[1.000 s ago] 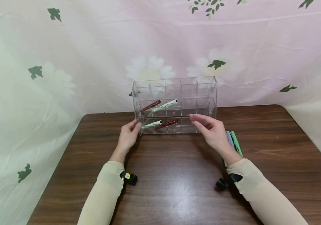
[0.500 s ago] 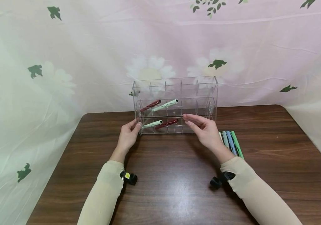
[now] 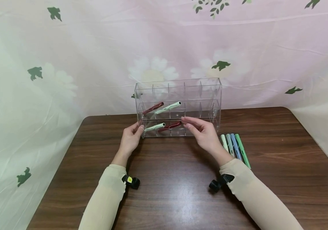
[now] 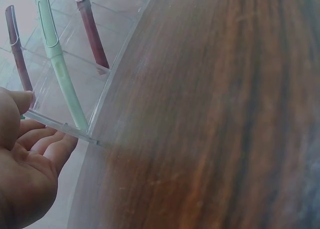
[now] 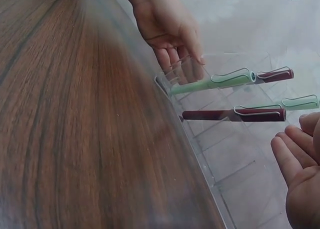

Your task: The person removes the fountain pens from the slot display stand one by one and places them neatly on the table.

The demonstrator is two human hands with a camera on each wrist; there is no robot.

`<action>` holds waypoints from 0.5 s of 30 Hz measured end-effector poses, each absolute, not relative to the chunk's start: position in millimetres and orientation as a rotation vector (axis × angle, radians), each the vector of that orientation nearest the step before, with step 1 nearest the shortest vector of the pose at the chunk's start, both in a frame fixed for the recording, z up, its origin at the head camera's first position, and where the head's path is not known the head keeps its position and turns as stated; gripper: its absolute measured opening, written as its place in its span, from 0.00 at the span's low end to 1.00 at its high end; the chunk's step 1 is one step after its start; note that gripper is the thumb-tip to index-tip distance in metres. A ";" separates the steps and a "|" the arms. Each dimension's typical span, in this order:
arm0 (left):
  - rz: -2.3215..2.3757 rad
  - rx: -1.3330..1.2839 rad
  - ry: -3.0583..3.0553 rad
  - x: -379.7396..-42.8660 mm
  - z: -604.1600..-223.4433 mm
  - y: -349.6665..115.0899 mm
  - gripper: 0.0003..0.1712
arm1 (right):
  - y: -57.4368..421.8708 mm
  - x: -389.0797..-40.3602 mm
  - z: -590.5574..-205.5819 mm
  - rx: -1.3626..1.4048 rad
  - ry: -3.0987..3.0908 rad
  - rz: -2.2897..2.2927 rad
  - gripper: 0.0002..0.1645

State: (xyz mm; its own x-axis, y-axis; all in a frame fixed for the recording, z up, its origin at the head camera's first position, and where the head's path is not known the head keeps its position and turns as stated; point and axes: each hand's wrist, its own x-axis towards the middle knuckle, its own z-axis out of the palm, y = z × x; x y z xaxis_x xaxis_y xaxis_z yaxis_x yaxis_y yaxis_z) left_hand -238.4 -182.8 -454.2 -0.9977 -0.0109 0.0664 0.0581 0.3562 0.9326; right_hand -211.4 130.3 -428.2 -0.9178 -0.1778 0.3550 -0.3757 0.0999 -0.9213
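A clear acrylic pen rack (image 3: 178, 134) with tiered compartments stands at the back of the table. My left hand (image 3: 131, 135) grips its left side wall, thumb on one face and fingers behind it in the left wrist view. In the lower tier lie a mint pen (image 3: 154, 127) and a dark red pen (image 5: 210, 115), both slanted. The tier above holds another dark red pen (image 3: 153, 108) and another mint pen (image 3: 168, 108). My right hand (image 3: 202, 131) is just right of the lower dark red pen, fingers loosely bent, a small gap between them and the pen in the right wrist view.
Several pens lie side by side on the table right of the rack, among them a green pen (image 3: 242, 150) and a blue pen (image 3: 235, 146). A flowered cloth (image 3: 178, 48) hangs behind the brown wooden table (image 3: 169, 179).
My right hand has moved left along the front of the rack toward the lower dark red pen, uncovering more of the pens on the table. The left hand has stayed on the rack.
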 end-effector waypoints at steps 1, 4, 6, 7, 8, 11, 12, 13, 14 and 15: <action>-1.747 -0.044 -2.539 -238.2 -454.0 -182.8 0.27 | 129.0 -211.6 -428.4 0.563 -2.208 1.937 0.20; -1.742 -0.042 -2.546 -237.8 -454.0 -183.2 0.27 | 125.4 -212.4 -429.7 0.573 -2.203 1.942 0.21; -1.744 -0.041 -2.546 -237.7 -454.3 -183.3 0.27 | 123.8 -212.9 -430.8 0.572 -2.217 1.916 0.21; -1.745 -0.041 -2.547 -237.8 -454.5 -183.3 0.27 | 123.0 -213.1 -431.4 0.566 -2.228 1.899 0.21; -1.744 -0.040 -2.546 -237.8 -454.7 -183.3 0.27 | 122.3 -213.4 -431.8 0.560 -2.240 1.881 0.21; -1.744 -0.039 -2.541 -237.7 -454.4 -182.9 0.27 | 120.1 -214.1 -432.8 0.546 -2.270 1.848 0.22; -1.738 -0.040 -2.542 -237.6 -453.9 -182.5 0.26 | 119.2 -214.3 -432.9 0.545 -2.271 1.854 0.22; -1.732 -0.040 -2.544 -237.4 -453.3 -182.2 0.26 | 118.1 -214.5 -433.2 0.543 -2.270 1.865 0.22; -1.725 -0.039 -2.547 -237.3 -452.7 -182.0 0.26 | 117.2 -214.7 -433.5 0.546 -2.267 1.878 0.22; -1.723 -0.039 -2.545 -237.1 -452.1 -181.6 0.27 | 116.3 -215.0 -433.9 0.548 -2.261 1.893 0.22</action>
State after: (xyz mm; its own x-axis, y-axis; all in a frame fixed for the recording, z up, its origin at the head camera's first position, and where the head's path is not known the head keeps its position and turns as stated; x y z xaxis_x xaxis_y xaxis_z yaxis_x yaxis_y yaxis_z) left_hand -237.1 -181.6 -452.1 -0.9974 -0.0172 0.0704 0.0589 0.3717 0.9265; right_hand -215.0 116.3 -433.9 -0.9235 -0.1847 0.3362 -0.3634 0.1410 -0.9209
